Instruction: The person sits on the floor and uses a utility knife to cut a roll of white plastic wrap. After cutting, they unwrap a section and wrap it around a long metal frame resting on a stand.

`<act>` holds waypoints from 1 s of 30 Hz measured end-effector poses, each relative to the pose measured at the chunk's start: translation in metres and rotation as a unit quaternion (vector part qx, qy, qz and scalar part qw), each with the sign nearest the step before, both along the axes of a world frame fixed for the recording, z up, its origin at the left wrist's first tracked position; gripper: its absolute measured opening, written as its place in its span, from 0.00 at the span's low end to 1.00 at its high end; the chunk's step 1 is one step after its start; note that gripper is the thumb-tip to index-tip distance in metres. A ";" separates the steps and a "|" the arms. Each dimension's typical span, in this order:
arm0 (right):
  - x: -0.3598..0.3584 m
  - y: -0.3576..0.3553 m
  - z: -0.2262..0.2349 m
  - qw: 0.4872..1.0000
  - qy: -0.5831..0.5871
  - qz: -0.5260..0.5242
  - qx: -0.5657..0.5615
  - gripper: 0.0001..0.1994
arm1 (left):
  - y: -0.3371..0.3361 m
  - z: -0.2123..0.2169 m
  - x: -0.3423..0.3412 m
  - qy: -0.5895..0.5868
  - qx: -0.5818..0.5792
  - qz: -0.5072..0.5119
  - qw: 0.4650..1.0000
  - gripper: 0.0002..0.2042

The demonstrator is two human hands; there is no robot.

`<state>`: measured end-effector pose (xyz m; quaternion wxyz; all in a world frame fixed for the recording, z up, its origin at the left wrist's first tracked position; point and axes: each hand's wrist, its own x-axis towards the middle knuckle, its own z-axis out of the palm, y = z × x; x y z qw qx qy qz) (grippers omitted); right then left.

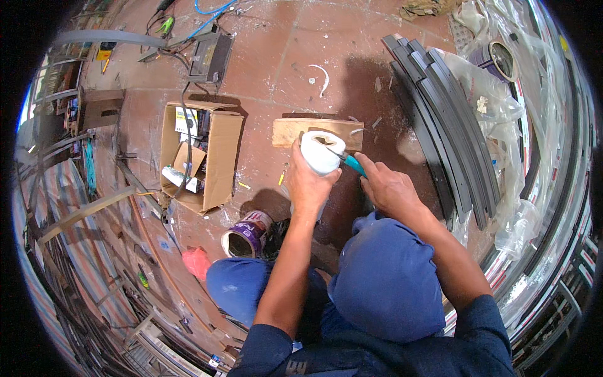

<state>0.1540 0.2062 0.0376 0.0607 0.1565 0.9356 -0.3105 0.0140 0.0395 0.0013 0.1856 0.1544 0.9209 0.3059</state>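
Observation:
My left hand [308,183] is wrapped round a thick white roll [322,164] and holds it up, its round end facing me with a brownish hole in the middle. In my right hand [391,188] is a teal-handled tool [355,165], gripped by its handle. Its thin metal shank points left across the roll's end toward the hole; the tip is too small to make out. Just beyond the roll, a wooden board [289,133] lies on the tiled floor, partly covered by the roll.
An opened cardboard box [221,157] with packets stands at the left. Nearer me is a purple-and-white tub [251,232], beside a pink bag [196,262]. Dark grey curved strips [433,119] lie stacked at the right, next to plastic sheeting [496,103]. A cable trails past the box.

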 end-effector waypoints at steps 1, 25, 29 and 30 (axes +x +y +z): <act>-0.002 -0.001 0.001 1.000 -0.006 0.009 0.023 0.27 | 0.003 0.000 0.005 0.041 -0.008 0.000 0.999 0.61; -0.013 0.003 0.022 0.993 -0.103 0.036 0.048 0.11 | 0.009 -0.026 0.014 0.170 -0.035 0.033 0.984 0.56; -0.017 0.009 0.025 0.990 -0.121 0.050 0.055 0.11 | 0.010 -0.029 0.013 0.185 -0.031 0.033 0.982 0.55; -0.018 0.009 0.025 0.989 -0.128 0.054 0.059 0.11 | 0.009 -0.030 0.013 0.190 -0.027 0.033 0.981 0.55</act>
